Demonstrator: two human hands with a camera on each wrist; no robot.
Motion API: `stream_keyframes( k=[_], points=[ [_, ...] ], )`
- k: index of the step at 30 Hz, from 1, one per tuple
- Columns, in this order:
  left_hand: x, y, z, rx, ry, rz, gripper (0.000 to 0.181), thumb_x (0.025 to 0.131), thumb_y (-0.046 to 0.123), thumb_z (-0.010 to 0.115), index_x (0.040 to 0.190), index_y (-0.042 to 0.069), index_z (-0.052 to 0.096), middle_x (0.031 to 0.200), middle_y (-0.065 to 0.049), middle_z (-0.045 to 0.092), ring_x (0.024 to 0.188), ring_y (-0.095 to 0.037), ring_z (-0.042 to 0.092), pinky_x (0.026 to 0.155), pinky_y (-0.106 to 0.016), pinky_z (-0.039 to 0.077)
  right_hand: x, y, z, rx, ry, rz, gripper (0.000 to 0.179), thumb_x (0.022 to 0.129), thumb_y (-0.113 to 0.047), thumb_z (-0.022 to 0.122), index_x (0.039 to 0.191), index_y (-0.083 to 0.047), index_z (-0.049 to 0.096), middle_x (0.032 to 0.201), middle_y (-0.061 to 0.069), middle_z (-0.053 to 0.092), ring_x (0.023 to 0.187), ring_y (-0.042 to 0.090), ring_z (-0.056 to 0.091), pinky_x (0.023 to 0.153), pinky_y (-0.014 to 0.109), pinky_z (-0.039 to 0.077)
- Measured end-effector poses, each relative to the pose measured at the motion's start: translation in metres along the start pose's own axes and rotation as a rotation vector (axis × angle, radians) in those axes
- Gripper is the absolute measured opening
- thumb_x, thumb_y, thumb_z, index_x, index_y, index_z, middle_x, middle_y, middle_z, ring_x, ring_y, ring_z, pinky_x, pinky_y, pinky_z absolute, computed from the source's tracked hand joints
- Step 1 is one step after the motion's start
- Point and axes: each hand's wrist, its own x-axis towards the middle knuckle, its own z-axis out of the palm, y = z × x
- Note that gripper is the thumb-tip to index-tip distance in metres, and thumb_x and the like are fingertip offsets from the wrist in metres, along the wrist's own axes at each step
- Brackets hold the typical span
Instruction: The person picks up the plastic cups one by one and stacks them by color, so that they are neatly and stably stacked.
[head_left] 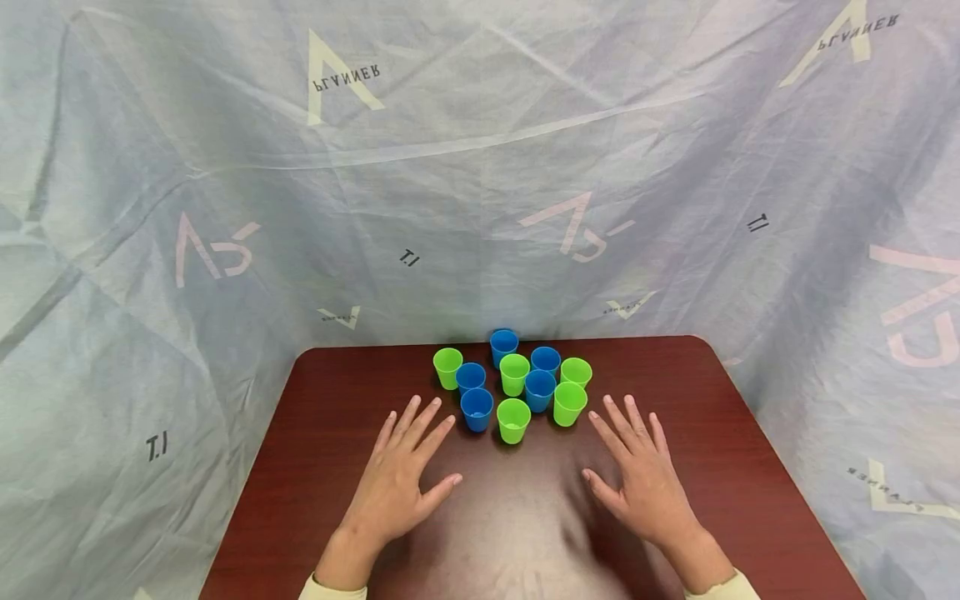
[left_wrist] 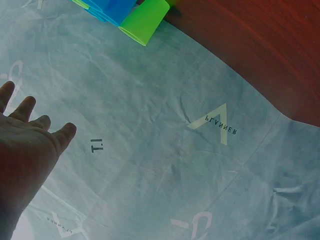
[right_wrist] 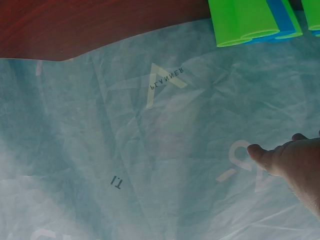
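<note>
Several green and blue cups stand upright in a loose cluster toward the back of the table in the head view. A green cup (head_left: 513, 423) is at the front middle, with a blue cup (head_left: 477, 411) to its left and another green cup (head_left: 570, 405) to its right. My left hand (head_left: 401, 479) is spread with fingers straight, left of and in front of the cluster, holding nothing. My right hand (head_left: 641, 479) is likewise spread on the other side, apart from the cups. Parts of a green cup (left_wrist: 145, 22) and other cups appear in both wrist views.
The dark red-brown table (head_left: 300, 508) has rounded back corners. A pale grey printed cloth (head_left: 480, 183) hangs behind it and along both sides. The cups at the back stand close to the table's far edge, near the cloth.
</note>
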Motion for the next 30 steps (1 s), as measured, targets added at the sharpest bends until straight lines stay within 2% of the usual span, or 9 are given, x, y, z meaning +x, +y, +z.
stream_keyframes(
  k=[12, 18, 25, 30],
  points=[
    [0.0, -0.002, 0.005, -0.017, -0.006, -0.031, 0.077, 0.094, 0.058, 0.07, 0.16, 0.026, 0.046, 0.173, -0.001, 0.035, 0.164, -0.032, 0.025, 0.127, -0.066, 0.027, 0.007, 0.0, 0.009, 0.012, -0.019, -0.006, 0.088, 0.087, -0.045, 0.078, 0.163, -0.024, 0.041, 0.176, 0.005, 0.029, 0.167, 0.033, 0.014, 0.135, 0.045, -0.01],
    [-0.002, -0.002, 0.009, -0.044, -0.009, -0.054, 0.077, 0.094, 0.056, 0.072, 0.16, 0.026, 0.047, 0.173, -0.001, 0.036, 0.164, -0.032, 0.025, 0.127, -0.065, 0.028, 0.013, -0.006, 0.013, 0.013, -0.053, 0.01, 0.089, 0.088, -0.046, 0.078, 0.165, -0.026, 0.038, 0.177, 0.002, 0.027, 0.167, 0.034, 0.015, 0.135, 0.046, -0.009],
    [-0.008, 0.0, 0.017, -0.083, -0.017, -0.08, 0.073, 0.095, 0.048, 0.076, 0.159, 0.025, 0.049, 0.167, -0.004, 0.046, 0.158, -0.03, 0.039, 0.123, -0.06, 0.039, 0.012, -0.008, 0.02, 0.033, -0.053, 0.013, 0.086, 0.089, -0.041, 0.078, 0.164, -0.023, 0.039, 0.175, 0.004, 0.032, 0.165, 0.037, 0.02, 0.135, 0.042, -0.01],
    [-0.013, 0.002, 0.024, -0.114, 0.013, -0.083, 0.07, 0.096, 0.039, 0.078, 0.158, 0.021, 0.05, 0.16, -0.007, 0.055, 0.149, -0.028, 0.052, 0.117, -0.054, 0.048, 0.019, -0.009, 0.027, 0.049, -0.056, 0.002, 0.081, 0.091, -0.04, 0.077, 0.162, -0.02, 0.044, 0.174, 0.003, 0.034, 0.165, 0.037, 0.022, 0.136, 0.044, -0.007]
  ],
)
